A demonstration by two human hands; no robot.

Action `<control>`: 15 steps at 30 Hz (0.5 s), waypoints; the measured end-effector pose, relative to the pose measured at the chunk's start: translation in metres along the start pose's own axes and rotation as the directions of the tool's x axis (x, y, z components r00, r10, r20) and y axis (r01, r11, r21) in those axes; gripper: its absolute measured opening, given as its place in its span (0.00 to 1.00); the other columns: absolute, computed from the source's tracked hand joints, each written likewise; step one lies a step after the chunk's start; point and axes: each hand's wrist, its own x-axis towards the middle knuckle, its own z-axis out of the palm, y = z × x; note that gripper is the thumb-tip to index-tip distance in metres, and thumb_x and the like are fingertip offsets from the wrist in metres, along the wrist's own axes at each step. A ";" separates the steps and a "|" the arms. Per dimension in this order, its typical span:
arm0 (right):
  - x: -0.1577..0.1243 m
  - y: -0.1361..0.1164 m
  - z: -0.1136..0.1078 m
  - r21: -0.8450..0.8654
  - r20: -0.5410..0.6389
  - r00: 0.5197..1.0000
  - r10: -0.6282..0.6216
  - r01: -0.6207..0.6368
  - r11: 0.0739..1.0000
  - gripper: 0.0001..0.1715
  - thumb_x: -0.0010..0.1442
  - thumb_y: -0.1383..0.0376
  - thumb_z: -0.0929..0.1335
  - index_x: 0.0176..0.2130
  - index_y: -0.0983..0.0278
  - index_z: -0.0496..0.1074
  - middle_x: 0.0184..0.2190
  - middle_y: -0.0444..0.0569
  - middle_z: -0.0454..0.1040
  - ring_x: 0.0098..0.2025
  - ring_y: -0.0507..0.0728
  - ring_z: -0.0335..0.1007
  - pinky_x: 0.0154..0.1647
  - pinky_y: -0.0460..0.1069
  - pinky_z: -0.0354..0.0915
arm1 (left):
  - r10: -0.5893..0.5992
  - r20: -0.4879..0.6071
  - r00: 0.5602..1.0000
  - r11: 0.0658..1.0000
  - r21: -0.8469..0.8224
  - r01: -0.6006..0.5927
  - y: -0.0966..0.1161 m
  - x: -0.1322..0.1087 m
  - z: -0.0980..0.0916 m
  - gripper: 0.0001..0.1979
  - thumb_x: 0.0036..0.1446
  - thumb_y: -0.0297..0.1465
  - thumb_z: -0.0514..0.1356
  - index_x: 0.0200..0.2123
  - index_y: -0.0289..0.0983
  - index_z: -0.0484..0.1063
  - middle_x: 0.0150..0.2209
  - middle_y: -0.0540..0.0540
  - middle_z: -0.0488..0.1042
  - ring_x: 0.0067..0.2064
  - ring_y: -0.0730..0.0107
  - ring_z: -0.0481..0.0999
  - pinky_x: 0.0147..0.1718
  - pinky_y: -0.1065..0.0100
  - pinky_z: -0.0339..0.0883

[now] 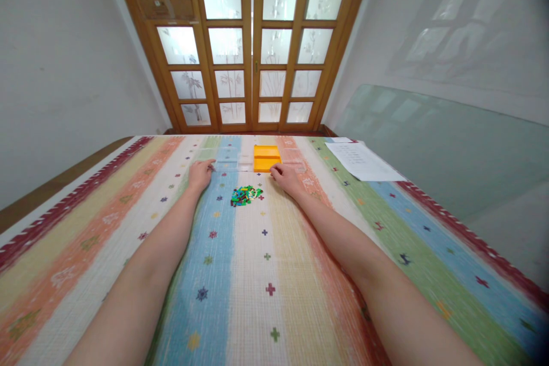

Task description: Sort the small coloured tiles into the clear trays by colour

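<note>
multicoloured small plastic pieces (pixel 246 196), heaped, mixed, outside yellow rectangular tray (pixel 266 151); left hand (pixel 201 174), right hand (pixel 285 175) loosely curled, grip unclear

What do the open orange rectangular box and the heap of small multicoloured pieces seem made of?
Orange box: probably smooth plastic, from its even colour and straight edges. Multicoloured pieces: likely plastic, from their bright, solid colours; they are too small to judge finish.

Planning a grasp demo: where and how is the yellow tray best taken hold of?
Probably pinch the yellow tray by its near edge, coming from the person's side. It lies flat, with clear plastic pieces close on its left and right, and the right hand is at its near right corner.
</note>
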 end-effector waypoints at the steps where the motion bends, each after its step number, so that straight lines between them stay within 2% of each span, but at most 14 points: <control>1: 0.000 0.000 0.000 0.003 0.000 1.000 0.002 -0.002 1.000 0.14 0.66 0.63 0.63 0.35 0.63 0.76 0.33 0.48 0.79 0.36 0.56 0.70 0.38 0.48 0.60 | -0.004 0.002 1.000 1.000 -0.006 0.004 -0.001 0.000 -0.001 0.27 0.59 0.22 0.55 0.60 0.40 0.76 0.45 0.44 0.83 0.54 0.53 0.75 0.59 0.55 0.64; 9: 0.002 0.005 0.003 -0.006 -0.010 1.000 -0.018 0.018 1.000 0.14 0.65 0.63 0.63 0.34 0.63 0.76 0.32 0.47 0.79 0.35 0.56 0.71 0.36 0.48 0.59 | -0.004 0.005 1.000 1.000 -0.014 0.004 -0.006 0.002 0.003 0.26 0.59 0.24 0.55 0.59 0.40 0.77 0.47 0.44 0.83 0.54 0.53 0.75 0.59 0.55 0.65; 15: 0.005 0.014 0.005 -0.096 -0.114 0.993 0.019 -0.031 0.995 0.15 0.67 0.62 0.62 0.36 0.62 0.77 0.35 0.49 0.80 0.36 0.57 0.71 0.39 0.49 0.60 | 0.027 -0.023 0.999 1.000 0.008 -0.027 0.001 0.001 0.002 0.22 0.61 0.28 0.55 0.57 0.38 0.78 0.52 0.39 0.80 0.56 0.50 0.73 0.61 0.51 0.63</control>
